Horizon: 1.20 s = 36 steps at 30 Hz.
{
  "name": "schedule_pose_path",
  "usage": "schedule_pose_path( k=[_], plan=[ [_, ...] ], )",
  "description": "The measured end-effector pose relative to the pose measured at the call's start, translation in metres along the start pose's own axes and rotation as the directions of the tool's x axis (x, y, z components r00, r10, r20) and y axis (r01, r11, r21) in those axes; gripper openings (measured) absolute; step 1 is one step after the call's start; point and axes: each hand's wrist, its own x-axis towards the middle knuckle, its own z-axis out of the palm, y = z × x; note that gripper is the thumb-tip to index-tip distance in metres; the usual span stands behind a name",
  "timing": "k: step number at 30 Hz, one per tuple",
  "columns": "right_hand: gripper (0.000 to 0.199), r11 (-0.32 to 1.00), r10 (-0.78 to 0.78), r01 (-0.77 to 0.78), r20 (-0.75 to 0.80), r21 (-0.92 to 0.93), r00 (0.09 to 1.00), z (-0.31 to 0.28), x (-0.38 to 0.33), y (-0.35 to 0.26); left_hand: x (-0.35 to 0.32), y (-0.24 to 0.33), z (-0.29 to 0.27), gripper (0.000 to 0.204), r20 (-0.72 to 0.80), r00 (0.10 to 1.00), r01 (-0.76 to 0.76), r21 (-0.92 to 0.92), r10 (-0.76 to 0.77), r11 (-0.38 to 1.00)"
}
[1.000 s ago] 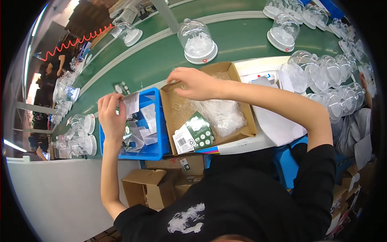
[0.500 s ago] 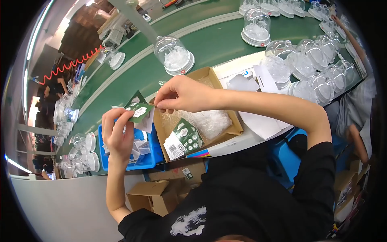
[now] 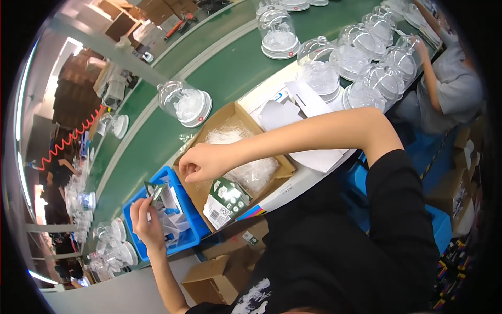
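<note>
My left hand (image 3: 147,224) pinches a small green printed card (image 3: 155,191), seen nearly edge-on, above the left part of a blue plastic bin (image 3: 194,239). Loose white and clear pieces (image 3: 175,224) lie inside that bin. Over the left side of an open cardboard box (image 3: 240,111), my right hand (image 3: 205,163) is closed with its fingers curled; whatever they hold, if anything, is hidden. Clear plastic bags (image 3: 256,175) fill the box. A stack of green cards with a white barcode panel (image 3: 228,199) lies at its near edge, below my right hand.
Clear domes on white bases stand around: one dome (image 3: 185,104) on the green conveyor (image 3: 230,68), several more (image 3: 361,57) at right. White papers (image 3: 314,102) lie right of the box. A co-worker in grey (image 3: 452,78) sits far right. Cartons (image 3: 212,277) are below.
My hands have moved apart. The left, with the green card, lowered over the blue bin; the right came away from the card to above the box. The whole view has shifted.
</note>
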Motion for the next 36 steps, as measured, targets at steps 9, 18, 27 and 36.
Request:
schedule_pose_path(
  k=[9, 18, 27, 36],
  plan=[
    [0.042, 0.984, 0.083, -0.082, -0.004, 0.158, 0.997, 0.012, 0.013, -0.017, 0.009, 0.009, -0.003, 0.030, -0.056, 0.989, -0.139, -0.051, 0.136, 0.989],
    [0.038, 0.947, 0.123, -0.211, 0.333, 0.241, 0.935, 0.013, 0.022, -0.009, 0.001, 0.010, -0.005, 0.028, -0.080, 0.982, -0.174, -0.060, 0.170, 0.983],
    [0.022, 0.980, 0.062, -0.093, 0.174, 0.176, 0.983, 0.006, 0.014, -0.007, 0.011, 0.009, 0.007, 0.029, -0.061, 0.985, -0.166, -0.134, 0.159, 0.977],
    [0.023, 0.924, 0.031, -0.111, 0.217, 0.365, 0.976, 0.021, 0.028, 0.010, -0.015, -0.042, 0.007, 0.032, 0.031, 0.953, -0.298, -0.094, 0.302, 0.950]
  ],
)
